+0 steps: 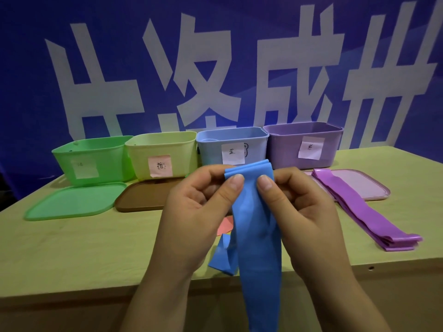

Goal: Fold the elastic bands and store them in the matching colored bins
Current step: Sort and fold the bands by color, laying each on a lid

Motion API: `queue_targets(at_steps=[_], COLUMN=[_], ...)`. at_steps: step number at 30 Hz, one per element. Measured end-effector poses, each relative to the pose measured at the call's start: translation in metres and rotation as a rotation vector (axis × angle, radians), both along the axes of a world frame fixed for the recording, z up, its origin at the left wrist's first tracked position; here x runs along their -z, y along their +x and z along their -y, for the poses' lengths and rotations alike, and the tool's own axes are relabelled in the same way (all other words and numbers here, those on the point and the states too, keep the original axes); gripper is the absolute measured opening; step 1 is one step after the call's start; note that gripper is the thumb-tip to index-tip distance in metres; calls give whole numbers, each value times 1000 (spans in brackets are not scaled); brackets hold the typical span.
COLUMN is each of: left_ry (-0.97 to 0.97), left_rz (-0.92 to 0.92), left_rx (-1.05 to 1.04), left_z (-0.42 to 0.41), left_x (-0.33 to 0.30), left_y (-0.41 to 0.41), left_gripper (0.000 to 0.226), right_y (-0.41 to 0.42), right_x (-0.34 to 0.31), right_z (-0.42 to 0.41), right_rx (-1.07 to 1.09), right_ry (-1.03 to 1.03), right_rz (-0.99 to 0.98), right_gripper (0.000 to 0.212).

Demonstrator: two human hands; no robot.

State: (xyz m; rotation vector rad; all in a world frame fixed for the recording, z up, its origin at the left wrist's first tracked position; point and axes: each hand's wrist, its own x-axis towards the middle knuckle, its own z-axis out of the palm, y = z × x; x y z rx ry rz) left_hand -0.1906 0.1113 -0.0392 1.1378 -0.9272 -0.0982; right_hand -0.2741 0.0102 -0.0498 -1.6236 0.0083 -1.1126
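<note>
Four bins stand in a row at the back of the table (72, 255), in front of a blue banner (28, 68) with large white characters. From left to right: green bin (91, 159), yellow bin (163, 154), blue bin (232, 146), purple bin (304, 144). Neighbouring bins touch or stand just beside each other. Each bin carries a paper label on its front wall; the yellow bin's label is pink, the others are white.

Three lids lie flat on the table in front of the bins: green lid (72, 202), brown lid (143, 195), pink lid (359, 183).

The purple band (366, 212) lies folded in layers, one end on the pink lid, the other end on the table toward the right edge.

The blue band (254, 226) is held above the table, in front of the blue bin. Its top end is folded into several layers; the remainder hangs down past the near table edge, with a second fold hanging beside it on the left.

The left hand (191, 212) pinches the folded top between thumb and curled fingers. The right hand (302, 207) pinches the same fold from the other side. Both thumbs press on the near face of the band, just beside each other.

A small pink piece (226, 225) shows on the table behind the blue band; what it is cannot be told.
</note>
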Motion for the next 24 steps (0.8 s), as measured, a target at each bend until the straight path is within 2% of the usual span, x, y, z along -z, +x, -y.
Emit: queue_targets(at_steps=[5, 9, 11, 15, 19, 22, 24], left_ry=[-37, -68, -78, -59, -43, -79, -92], left_rz=[-21, -6, 34, 88, 157, 178, 271], left_rx=[1, -35, -65, -100, -54, -23, -36], left_z=[2, 2, 1, -4, -9, -12, -14], left_x=[2, 0, -3, -9, -22, -39, -51], left_y=[-1, -4, -5, -11, -19, -25, -30], left_gripper=[9, 13, 11, 24, 20, 29, 26], right_y=[2, 4, 3, -4, -16, -26, -29], right_x=[4, 5, 4, -3, -20, -37, -47], right_z=[1, 3, 6, 2, -2, -1, 0], right_rx=[35, 318, 376, 105, -10, -151, -197], right_ry=[-13, -230, -290, -49, 8, 87, 89], right_rz=[5, 59, 107, 161, 208, 232, 234], right_gripper=[20, 24, 22, 13, 5, 9, 11])
